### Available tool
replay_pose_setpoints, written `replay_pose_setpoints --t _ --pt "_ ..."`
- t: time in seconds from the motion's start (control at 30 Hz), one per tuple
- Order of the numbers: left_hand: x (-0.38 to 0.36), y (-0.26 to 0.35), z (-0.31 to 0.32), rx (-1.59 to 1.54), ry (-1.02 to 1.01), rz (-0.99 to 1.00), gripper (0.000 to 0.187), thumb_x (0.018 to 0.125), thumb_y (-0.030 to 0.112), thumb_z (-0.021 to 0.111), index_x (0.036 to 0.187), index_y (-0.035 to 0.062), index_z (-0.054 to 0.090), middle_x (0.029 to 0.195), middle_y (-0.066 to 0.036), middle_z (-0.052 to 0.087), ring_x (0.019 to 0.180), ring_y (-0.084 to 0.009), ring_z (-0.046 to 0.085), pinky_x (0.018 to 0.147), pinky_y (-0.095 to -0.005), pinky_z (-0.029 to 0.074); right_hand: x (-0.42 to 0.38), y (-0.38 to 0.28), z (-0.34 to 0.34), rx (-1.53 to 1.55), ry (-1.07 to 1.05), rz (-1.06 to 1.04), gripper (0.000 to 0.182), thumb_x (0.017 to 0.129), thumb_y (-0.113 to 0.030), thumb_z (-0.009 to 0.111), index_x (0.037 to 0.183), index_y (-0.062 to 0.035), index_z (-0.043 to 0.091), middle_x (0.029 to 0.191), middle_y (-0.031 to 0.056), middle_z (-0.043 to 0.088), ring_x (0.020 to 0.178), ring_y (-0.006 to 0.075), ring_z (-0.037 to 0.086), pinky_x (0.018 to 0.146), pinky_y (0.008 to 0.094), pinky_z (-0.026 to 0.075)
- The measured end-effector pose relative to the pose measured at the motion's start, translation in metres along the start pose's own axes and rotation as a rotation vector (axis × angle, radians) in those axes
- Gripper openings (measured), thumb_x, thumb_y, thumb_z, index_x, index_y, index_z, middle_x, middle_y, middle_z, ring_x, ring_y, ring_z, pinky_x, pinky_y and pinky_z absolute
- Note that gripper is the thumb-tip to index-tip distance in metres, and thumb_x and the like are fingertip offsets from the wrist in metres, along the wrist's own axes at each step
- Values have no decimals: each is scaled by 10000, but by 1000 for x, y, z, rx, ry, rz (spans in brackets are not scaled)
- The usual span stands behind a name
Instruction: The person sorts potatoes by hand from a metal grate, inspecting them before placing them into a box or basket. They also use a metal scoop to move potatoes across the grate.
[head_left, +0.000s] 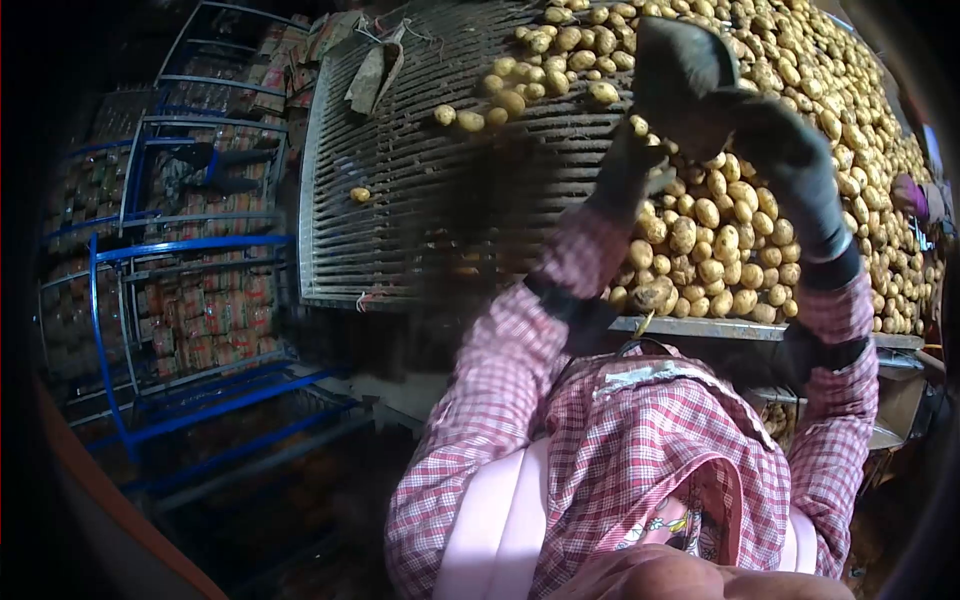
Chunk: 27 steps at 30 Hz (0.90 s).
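Note:
Both of my hands wear dark grey gloves and are raised over the heap of potatoes (pixel 725 240). My right hand (pixel 780 150) has its fingers around the lower right part of a dark, flat, curved piece (pixel 680 75) of unclear material. Just left of that piece is my left hand (pixel 635 170), blurred, with its fingers partly apart; whether it touches the piece I cannot tell. Beneath the hands, potatoes lie close together up to the metal front edge (pixel 700 328).
A slatted metal rack (pixel 400 150) spreads to the left, with a few loose potatoes and a torn strip (pixel 377 75) on it. Blue railings (pixel 190 250) and stacked boxes (pixel 215 320) stand at far left. At the right edge, a person's purple glove (pixel 910 197) is near potatoes.

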<state>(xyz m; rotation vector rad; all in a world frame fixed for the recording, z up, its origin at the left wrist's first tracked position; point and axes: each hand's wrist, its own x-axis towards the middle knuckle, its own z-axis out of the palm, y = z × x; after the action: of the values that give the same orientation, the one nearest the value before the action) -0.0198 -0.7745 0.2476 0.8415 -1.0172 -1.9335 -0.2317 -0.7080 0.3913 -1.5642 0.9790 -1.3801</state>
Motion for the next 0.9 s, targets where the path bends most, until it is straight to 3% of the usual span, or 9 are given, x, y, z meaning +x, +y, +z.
replay_pose_setpoints --t 0.07,0.17,0.2,0.27,0.33,0.4,0.53,0.67,0.9 --pt "-37 24 -29 -322 -156 -183 612 940 492 654 1411 133 497 1334 -60 569 1179 -255 601 1007 -493 519 -5 42 35 -159 -14 -277 267 862 158 625 1092 27 658 1229 111 666 1017 194 669 894 326 554" --pt "-96 61 -23 -385 29 -408 608 953 637 568 1328 159 586 1246 -42 641 1181 -256 609 1024 -533 509 -19 53 120 -40 -9 -146 338 778 186 621 1036 -24 674 1206 114 673 1094 251 669 888 354 555" --pt "-102 56 -38 -497 10 -373 632 940 662 566 1300 144 608 1216 -51 657 1185 -245 610 1026 -512 508 -11 63 138 -371 -103 -327 364 719 76 680 1042 -90 689 1247 126 648 1021 326 662 843 399 552" --pt "-115 40 -76 -724 -31 -307 687 914 712 564 1243 115 654 1155 -71 691 1193 -223 612 1031 -470 507 -21 71 185 -414 -161 -221 429 679 -109 756 1098 -168 682 1260 109 625 979 361 597 868 440 503" --pt "-142 62 -111 -637 -109 -283 710 914 704 571 1237 76 647 1116 -79 701 1183 -235 616 1052 -434 493 -16 81 223 -366 -214 -211 425 707 -128 765 1119 -183 675 1266 107 624 1039 356 590 905 452 497" --pt "-155 92 -115 -508 140 -205 828 886 734 585 1320 29 585 1229 -131 645 1208 -275 596 1058 -436 483 -6 92 268 -417 -286 -181 451 720 -136 770 1155 -169 657 1274 102 621 1097 358 586 951 457 490" --pt "-158 89 -199 -333 271 -118 1122 817 857 515 1431 -79 442 1392 -244 535 1331 -367 497 1143 -483 390 11 97 321 -484 -386 -254 482 746 -50 706 1217 -89 614 1470 135 483 1245 385 532 1061 457 448" --pt "-153 88 -250 -323 226 -235 986 886 729 583 1438 -75 438 1418 -219 530 1320 -363 505 1144 -492 387 18 130 357 -509 -460 -200 444 746 -46 685 1188 -66 643 1436 148 501 1217 391 555 1043 488 463" --pt "-139 61 -284 -387 406 -323 559 905 377 713 1268 -31 591 1142 -181 686 1013 -311 667 904 -436 562 14 171 375 -537 -580 -174 341 811 -146 683 1144 -78 648 1356 152 557 1190 397 575 1030 490 459"
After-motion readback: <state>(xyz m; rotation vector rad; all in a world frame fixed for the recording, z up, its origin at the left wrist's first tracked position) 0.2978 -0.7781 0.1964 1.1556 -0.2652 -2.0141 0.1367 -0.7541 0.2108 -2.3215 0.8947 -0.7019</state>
